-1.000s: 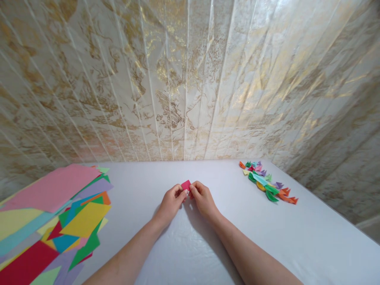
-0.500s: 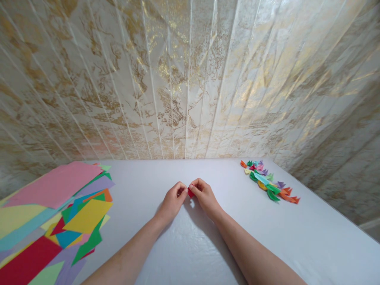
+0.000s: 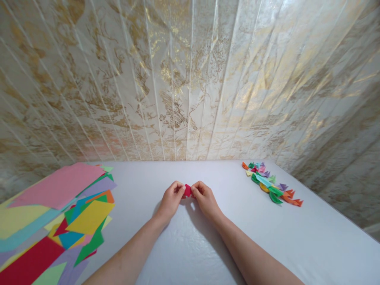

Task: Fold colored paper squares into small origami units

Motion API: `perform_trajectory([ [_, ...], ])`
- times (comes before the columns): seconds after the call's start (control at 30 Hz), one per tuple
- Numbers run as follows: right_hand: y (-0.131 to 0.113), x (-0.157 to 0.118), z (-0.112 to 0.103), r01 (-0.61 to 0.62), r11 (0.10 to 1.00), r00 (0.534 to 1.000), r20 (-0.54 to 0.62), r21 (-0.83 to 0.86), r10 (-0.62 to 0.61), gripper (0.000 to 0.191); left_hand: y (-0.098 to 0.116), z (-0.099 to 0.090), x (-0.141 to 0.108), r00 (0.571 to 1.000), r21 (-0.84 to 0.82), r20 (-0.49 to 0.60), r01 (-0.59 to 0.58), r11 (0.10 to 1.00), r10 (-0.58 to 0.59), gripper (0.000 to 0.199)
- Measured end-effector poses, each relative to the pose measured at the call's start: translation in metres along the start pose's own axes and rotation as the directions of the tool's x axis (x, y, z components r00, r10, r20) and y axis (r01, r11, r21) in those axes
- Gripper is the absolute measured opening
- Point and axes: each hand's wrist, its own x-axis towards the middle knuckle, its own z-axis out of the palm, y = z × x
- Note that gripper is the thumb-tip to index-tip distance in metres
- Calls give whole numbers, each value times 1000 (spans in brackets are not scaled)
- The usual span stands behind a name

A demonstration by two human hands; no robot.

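A small folded piece of red paper (image 3: 187,190) is held just above the white table (image 3: 184,245), between both hands. My left hand (image 3: 173,198) pinches its left side between thumb and forefinger. On its right side, my right hand (image 3: 204,198) has thumb and forefinger closed on the edge. The other fingers of both hands are curled in. How the paper's folds run is too small to make out.
Loose coloured paper sheets lie heaped at the left, with a pink sheet (image 3: 59,184), a yellow sheet (image 3: 90,217) and a red sheet (image 3: 31,263) on top. Several small folded paper shapes (image 3: 274,190) lie at the right. A gold-patterned curtain (image 3: 178,79) hangs behind the table.
More of the red paper shows between my fingertips, as my hands have shifted slightly apart and turned it. The camera view has tipped a little.
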Motion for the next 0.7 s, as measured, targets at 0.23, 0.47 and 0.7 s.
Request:
perform_trajectory([
  [0.23,-6,-1,1,-8,1000,999,44,1,8,24,-3,0,2,998,-4,61,35,999,-34,26],
  [0.47,-7,-2,2,-39,999,996,75,4,39,29,-1,0,0,999,-32,-7,47,998,-48,31],
  [0.7,-3,1,0,-41,997,999,-4,67,41,32,0,1,1,992,17,81,95,995,-96,32],
])
